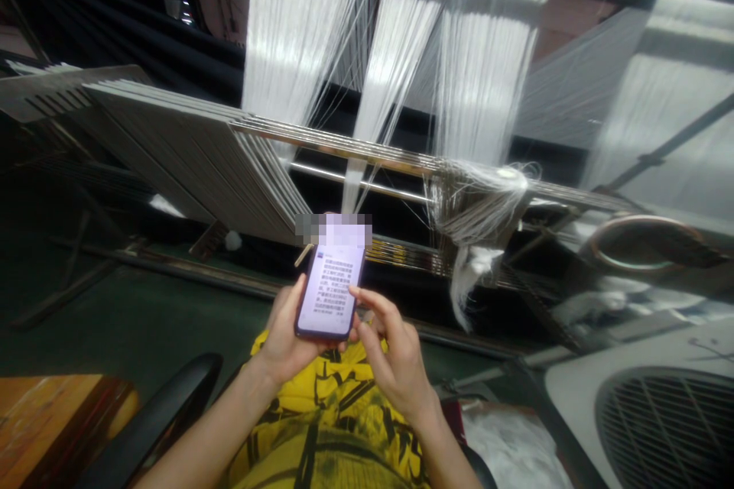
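L hand (285, 330) clenched round smartphone (331, 289), long axis pointing fwd, away from wearer; R hand (393, 355) open, not holding anything, index just beside phone's edge, both above yellow print shirt (326, 416), white loom warp threads (298, 38) well beyond.

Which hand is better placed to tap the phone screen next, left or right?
Right, most likely. The right hand holds nothing, and its index finger is raised just beside the screen of the phone. The left hand is wrapped around the phone, supporting it.
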{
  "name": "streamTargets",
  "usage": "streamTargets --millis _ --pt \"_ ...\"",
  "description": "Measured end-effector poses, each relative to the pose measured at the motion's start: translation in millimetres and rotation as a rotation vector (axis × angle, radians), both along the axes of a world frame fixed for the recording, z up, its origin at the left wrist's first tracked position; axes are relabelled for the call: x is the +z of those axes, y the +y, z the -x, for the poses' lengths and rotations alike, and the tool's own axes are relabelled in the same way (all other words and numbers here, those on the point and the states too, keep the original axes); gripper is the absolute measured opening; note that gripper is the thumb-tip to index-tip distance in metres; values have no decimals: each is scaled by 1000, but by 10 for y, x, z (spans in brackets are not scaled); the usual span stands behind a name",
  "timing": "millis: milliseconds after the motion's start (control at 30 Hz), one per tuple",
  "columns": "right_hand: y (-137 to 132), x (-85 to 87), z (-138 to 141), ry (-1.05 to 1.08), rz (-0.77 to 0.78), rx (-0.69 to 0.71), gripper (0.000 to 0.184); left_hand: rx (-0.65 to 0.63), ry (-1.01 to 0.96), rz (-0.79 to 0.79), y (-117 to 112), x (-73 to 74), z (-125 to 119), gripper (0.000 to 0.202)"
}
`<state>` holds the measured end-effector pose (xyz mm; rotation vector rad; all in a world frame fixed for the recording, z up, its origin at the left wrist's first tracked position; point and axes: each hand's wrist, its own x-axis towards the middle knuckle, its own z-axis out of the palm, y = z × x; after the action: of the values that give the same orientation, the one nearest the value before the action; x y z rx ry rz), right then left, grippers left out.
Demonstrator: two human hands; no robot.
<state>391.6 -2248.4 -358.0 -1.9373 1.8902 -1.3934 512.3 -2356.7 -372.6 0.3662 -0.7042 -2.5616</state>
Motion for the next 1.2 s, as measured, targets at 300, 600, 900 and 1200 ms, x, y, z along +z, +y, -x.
streamTargets --millis 300,600,900,1200 --pt "-72 37 28 -12 -42 32 39 23 -3 27 -8 -7 19 50" --pt "-169 155 97 -47 8 14 37 -74 28 29 -12 -45 15 58" --pt "-215 206 130 -40 34 22 37 -68 -10 64 -9 41 10 62" --pt "-98 97 101 -13 93 -39 33 -80 11 60 -26 27 -7 65"
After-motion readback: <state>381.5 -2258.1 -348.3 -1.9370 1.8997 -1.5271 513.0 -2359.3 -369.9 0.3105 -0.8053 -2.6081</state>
